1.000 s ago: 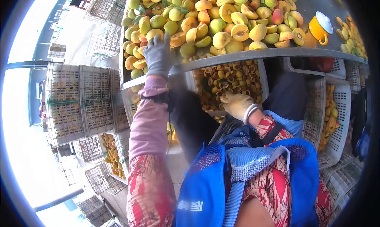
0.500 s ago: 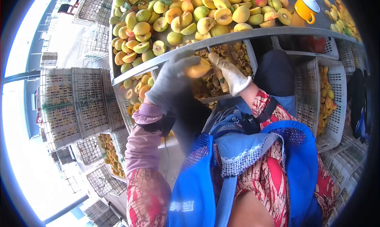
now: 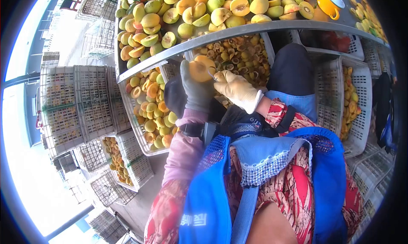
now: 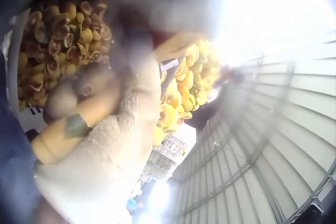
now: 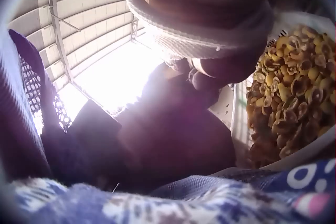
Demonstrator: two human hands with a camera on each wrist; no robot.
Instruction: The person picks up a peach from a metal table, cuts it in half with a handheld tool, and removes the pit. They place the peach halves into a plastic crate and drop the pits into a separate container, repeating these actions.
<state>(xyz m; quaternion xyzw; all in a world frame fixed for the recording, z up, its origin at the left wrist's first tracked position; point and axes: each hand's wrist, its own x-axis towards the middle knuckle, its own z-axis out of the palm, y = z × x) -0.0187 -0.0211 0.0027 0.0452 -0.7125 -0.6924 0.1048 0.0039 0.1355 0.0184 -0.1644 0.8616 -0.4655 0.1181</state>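
Observation:
In the head view, my left hand (image 3: 197,91), in a grey glove, holds a halved yellow-orange fruit (image 3: 199,70) upright, its cut side showing. My right hand (image 3: 239,90), in a cream glove, grips a tool whose thin curved metal end (image 3: 211,74) is at the fruit's right edge. The left wrist view shows the tool's yellowish handle (image 4: 73,134) with a dark green patch, held in the cream glove (image 4: 113,134). A pale glove cuff (image 5: 194,37) fills the top of the right wrist view; its fingers are in dark shadow.
Halved fruits (image 3: 221,15) lie on a metal-edged table (image 3: 255,28). Below it stand a crate of small cut pieces (image 3: 250,52) and another of fruit halves (image 3: 155,112). A yellow mug (image 3: 327,5) is at the back right. Stacked crates (image 3: 76,105) are on the left.
My left hand has come from the fruit pile down to my right hand, bringing a fruit half. My right hand has raised the tool to that fruit. The head view has shifted slightly.

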